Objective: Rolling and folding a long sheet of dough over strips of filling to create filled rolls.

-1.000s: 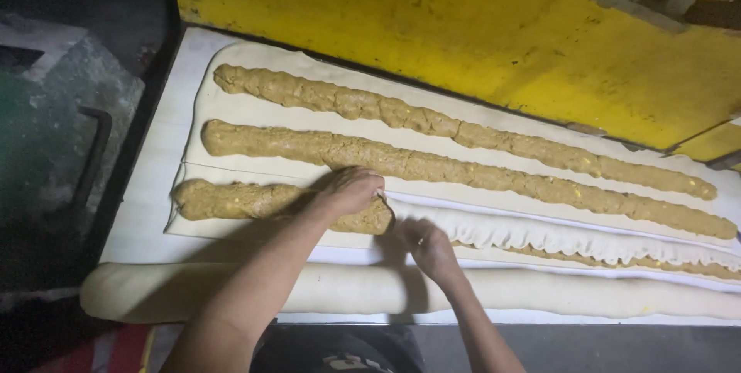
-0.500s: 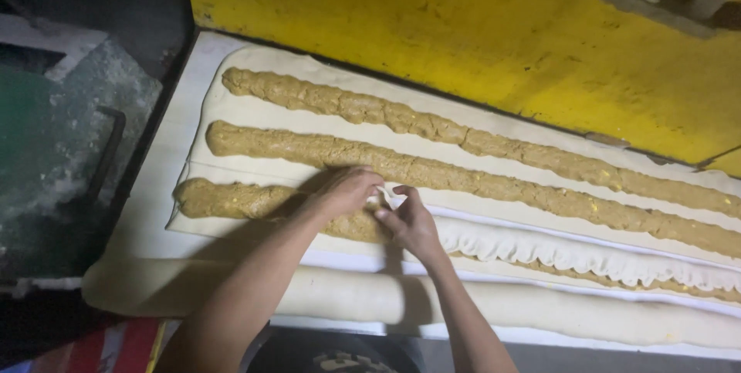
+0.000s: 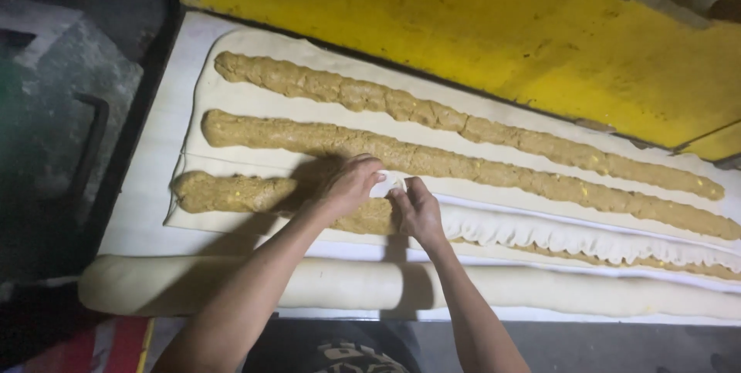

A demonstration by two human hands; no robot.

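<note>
Both hands are meeting over the nearest of 3 filling ropes, pinching the dough flap (image 3: 390, 184) between them. Left hand (image 3: 349, 184) is lying curled over the filling, fingers pressed together on the flap's left edge. Right hand (image 3: 417, 211) is touching it from the right, thumb and fingertips (image 3: 401, 188) pinching the same white flap shut over the brown filling.

Right of the grip, the crimped seam (image 3: 556, 232) is running along as a ruffled white edge, filling mostly covered. Left of the grip, the nearest filling rope (image 3: 231, 191) is lying bare on the dough sheet (image 3: 255, 103). Just beyond the grip the middle filling rope (image 3: 478, 168) is running across the sheet, and farther beyond, the far filling rope (image 3: 463, 122), both uncovered.

Nearer the person than the grip, a plain white dough roll (image 3: 340, 284) is lying parallel, both forearms crossing over it. Yellow wall (image 3: 463, 25) is standing well beyond the sheet. Dark metal surface (image 3: 54, 110) is sitting far left of the grip
</note>
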